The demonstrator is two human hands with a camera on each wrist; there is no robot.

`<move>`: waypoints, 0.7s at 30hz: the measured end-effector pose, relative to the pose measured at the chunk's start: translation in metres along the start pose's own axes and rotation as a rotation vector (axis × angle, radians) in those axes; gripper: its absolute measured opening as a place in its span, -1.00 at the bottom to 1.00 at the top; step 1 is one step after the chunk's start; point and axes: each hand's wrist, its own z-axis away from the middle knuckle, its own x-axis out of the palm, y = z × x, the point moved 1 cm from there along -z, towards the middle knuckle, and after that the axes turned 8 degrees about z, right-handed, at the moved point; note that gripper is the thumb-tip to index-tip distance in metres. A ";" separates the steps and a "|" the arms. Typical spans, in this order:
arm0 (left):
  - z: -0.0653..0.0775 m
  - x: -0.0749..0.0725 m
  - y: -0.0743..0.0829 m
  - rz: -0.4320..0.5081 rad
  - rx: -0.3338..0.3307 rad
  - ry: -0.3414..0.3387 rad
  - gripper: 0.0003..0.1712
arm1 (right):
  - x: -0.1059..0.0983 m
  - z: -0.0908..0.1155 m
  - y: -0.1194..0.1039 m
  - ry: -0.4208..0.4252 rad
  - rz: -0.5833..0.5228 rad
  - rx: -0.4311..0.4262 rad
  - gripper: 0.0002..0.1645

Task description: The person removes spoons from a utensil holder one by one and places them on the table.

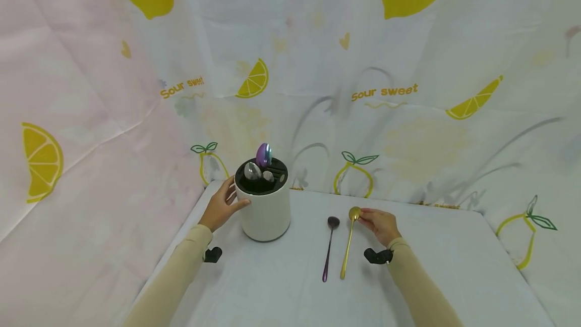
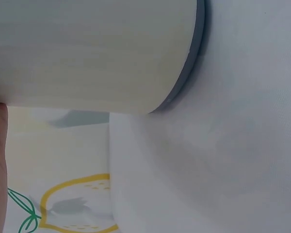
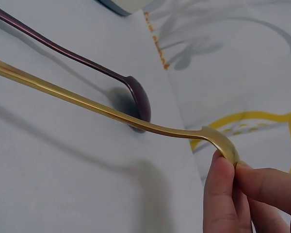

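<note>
Gold spoon is pinched at its bowl end between the fingers of the right hand, beside a purple spoon; the left hand grasps a white holder.

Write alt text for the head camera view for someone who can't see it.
A right hand pinches a long-handled gold spoon by its bowl, beside a dark purple spoon on a white tablecloth. The left hand holds the side of a white utensil holder with spoons standing bowl-up in its black top; a lemon-print cloth hangs behind.
</note>
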 end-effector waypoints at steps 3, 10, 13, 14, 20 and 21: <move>0.000 0.001 0.000 0.001 -0.009 -0.003 0.13 | -0.002 -0.002 0.006 0.010 0.016 0.011 -0.54; 0.000 0.001 0.001 0.007 -0.023 0.000 0.14 | -0.002 -0.004 0.018 0.006 0.036 0.011 -0.62; 0.001 0.000 0.002 0.006 -0.026 0.001 0.14 | -0.002 -0.004 0.022 0.006 0.045 0.014 -0.62; 0.001 0.000 0.001 0.006 -0.025 0.000 0.13 | -0.002 -0.004 0.023 0.004 0.058 0.012 -0.62; 0.000 0.000 0.001 0.019 -0.017 0.000 0.11 | -0.003 -0.005 0.028 0.013 0.090 0.013 -0.60; 0.000 0.001 0.000 0.024 -0.015 0.001 0.10 | -0.003 -0.006 0.029 0.016 0.093 0.016 -0.60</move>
